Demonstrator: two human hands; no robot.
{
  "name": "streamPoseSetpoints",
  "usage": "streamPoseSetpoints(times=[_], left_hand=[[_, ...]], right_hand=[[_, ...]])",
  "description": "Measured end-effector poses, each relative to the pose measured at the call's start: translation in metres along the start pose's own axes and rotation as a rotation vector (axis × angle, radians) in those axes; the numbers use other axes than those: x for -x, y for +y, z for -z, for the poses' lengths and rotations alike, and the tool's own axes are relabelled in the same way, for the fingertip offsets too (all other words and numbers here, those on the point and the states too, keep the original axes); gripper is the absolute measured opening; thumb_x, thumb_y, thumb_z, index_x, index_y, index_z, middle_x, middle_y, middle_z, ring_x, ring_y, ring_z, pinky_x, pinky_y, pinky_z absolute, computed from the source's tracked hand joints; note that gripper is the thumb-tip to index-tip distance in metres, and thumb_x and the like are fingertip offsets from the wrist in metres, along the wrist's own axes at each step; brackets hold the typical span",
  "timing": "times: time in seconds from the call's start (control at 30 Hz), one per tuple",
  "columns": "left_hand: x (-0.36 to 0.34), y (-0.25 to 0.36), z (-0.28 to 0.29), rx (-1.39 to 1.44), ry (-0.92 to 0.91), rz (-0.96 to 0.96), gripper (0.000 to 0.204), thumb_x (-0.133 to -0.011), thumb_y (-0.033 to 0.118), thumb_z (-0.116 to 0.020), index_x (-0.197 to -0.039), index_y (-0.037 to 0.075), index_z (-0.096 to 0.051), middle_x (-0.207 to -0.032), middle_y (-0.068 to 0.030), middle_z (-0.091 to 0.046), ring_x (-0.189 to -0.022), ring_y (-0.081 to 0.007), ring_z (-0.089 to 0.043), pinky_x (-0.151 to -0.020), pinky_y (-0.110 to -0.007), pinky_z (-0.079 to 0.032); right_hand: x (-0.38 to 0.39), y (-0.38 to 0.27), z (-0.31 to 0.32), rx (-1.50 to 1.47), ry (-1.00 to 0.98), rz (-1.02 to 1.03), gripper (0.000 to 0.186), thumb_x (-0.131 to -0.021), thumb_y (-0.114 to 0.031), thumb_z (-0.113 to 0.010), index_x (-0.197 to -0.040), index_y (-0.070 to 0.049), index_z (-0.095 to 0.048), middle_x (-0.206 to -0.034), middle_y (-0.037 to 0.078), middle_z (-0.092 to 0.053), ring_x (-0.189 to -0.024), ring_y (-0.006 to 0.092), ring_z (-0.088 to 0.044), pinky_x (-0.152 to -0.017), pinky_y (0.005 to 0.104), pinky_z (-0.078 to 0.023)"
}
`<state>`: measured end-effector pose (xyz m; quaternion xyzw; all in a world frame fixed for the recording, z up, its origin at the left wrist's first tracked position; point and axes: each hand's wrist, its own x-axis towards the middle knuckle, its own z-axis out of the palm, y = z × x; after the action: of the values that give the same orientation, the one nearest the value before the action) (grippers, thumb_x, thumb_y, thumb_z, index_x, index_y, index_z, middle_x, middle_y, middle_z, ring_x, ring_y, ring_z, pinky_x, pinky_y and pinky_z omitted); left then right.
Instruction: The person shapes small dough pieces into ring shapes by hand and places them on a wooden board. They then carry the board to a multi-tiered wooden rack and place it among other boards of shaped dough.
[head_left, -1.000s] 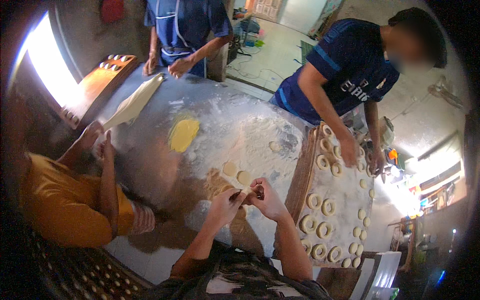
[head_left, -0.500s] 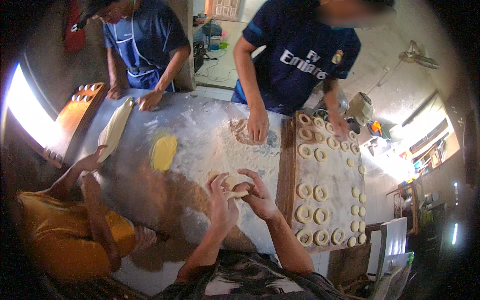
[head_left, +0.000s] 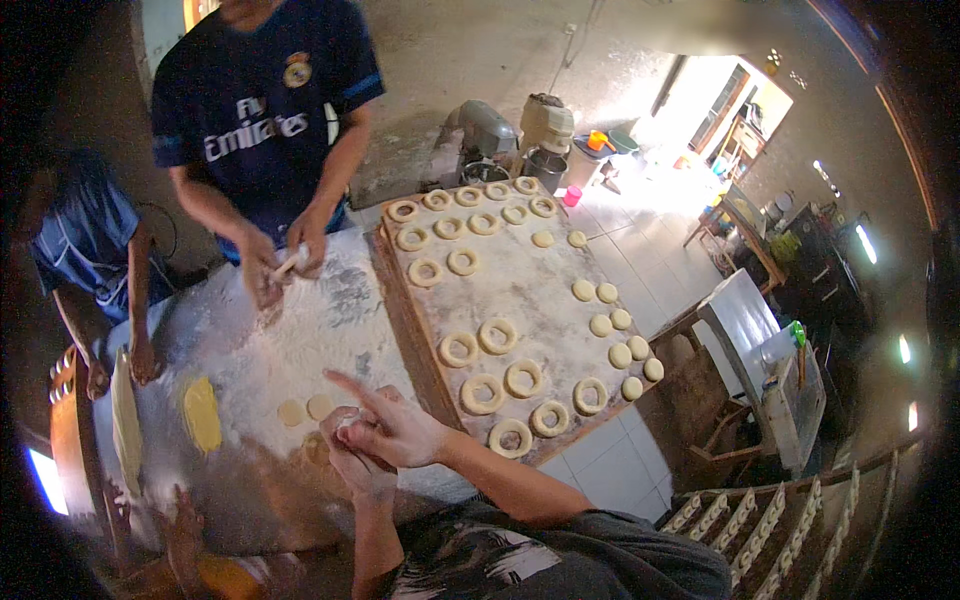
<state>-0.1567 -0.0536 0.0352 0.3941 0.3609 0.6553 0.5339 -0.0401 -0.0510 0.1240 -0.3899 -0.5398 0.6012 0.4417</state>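
Observation:
Above the near edge of the floured table, my left hand and my right hand are pressed together around a small piece of dough. Only a pale bit of it shows; my fingers hide its shape. The left fingers curl round it from below. My right thumb lies across it, while the right index finger sticks out straight. On the table just beyond my hands lie flat dough discs. To my right, a wooden board carries several dough rings and, along its right side, several small dough discs.
Across the table a person in a dark blue shirt handles dough over loose flour. A yellow dough slab and a long dough strip lie left. Other people stand there. A rack of shaped dough is at lower right.
The view has swung right, so the board sits more central. My hands have come together over the dough, which showed as a strip between them before. The person opposite now holds dough in both hands.

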Motion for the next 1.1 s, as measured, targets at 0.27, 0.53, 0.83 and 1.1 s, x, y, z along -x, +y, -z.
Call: streamPoseSetpoints(times=[0.27,0.53,0.83,1.1], left_hand=[[0.026,-0.018,-0.094,-0.447,-0.118,-0.187,0.024,-0.106,0.019,-0.04,-0.102,0.0,-0.054,-0.1,-0.0141,-0.057,-0.086,-0.0201,-0.056,-0.075,-0.03,-0.047],[0.044,-0.043,-0.175,-0.696,-0.279,-0.428,0.02,-0.102,0.018,-0.043,-0.108,0.003,-0.056,-0.092,-0.0142,-0.065,-0.078,-0.0276,-0.067,-0.067,-0.035,-0.051],[0.07,-0.071,-0.235,-0.78,-0.507,-0.136,0.014,-0.103,0.021,-0.045,-0.105,0.008,-0.047,-0.078,-0.0192,-0.062,-0.074,-0.0444,-0.064,-0.063,-0.046,-0.05],[0.03,-0.123,-0.283,-1.204,-0.495,-0.085,0.039,-0.098,0.026,-0.054,-0.124,0.0,-0.043,-0.109,-0.0318,-0.056,-0.106,-0.049,-0.055,-0.087,-0.057,-0.043]], right_hand=[[0.07,0.0,0.085,-0.366,0.168,0.249,0.056,-0.098,-0.029,-0.05,-0.144,-0.007,-0.028,-0.066,-0.001,-0.047,-0.058,0.0076,-0.045,-0.061,0.0242,-0.039],[0.116,-0.009,0.155,-0.565,0.385,0.028,0.055,-0.099,-0.018,-0.051,-0.148,-0.016,-0.027,-0.066,0.001,-0.053,-0.058,0.01,-0.05,-0.055,0.0249,-0.041],[0.167,0.034,0.239,-0.162,0.404,0.116,0.075,-0.096,-0.061,-0.047,-0.151,-0.015,-0.024,-0.094,0.001,-0.052,-0.066,0.0065,-0.044,-0.061,0.0248,-0.037],[0.131,0.097,0.312,0.768,0.828,-0.161,0.088,-0.097,-0.064,-0.038,-0.152,0.0,-0.013,-0.123,0.022,-0.06,-0.107,0.03,-0.06,-0.091,0.0339,-0.046]])
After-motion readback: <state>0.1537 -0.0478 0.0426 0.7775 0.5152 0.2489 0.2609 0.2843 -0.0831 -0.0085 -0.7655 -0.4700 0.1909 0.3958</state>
